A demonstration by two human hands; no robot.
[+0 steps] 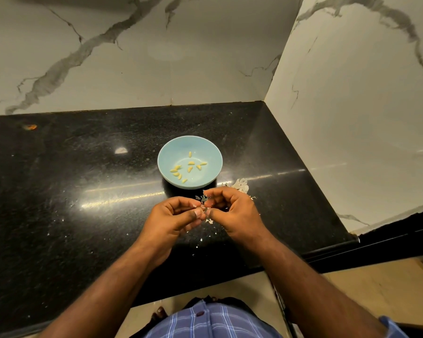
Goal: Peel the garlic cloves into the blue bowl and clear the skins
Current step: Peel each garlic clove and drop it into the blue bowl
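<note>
No text, label, brand, number or sign can be read anywhere in the frame, from upper left to lower right.

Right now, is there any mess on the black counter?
Yes. Pale garlic skins lie piled on the black counter just right of the blue bowl, and small white flakes are scattered under both hands. The peeled cloves are all inside the bowl, none spilled.

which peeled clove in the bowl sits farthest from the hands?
The lone peeled clove at the back of the blue bowl, standing apart; the others lie lower, nearer the left hand and right hand.
</note>
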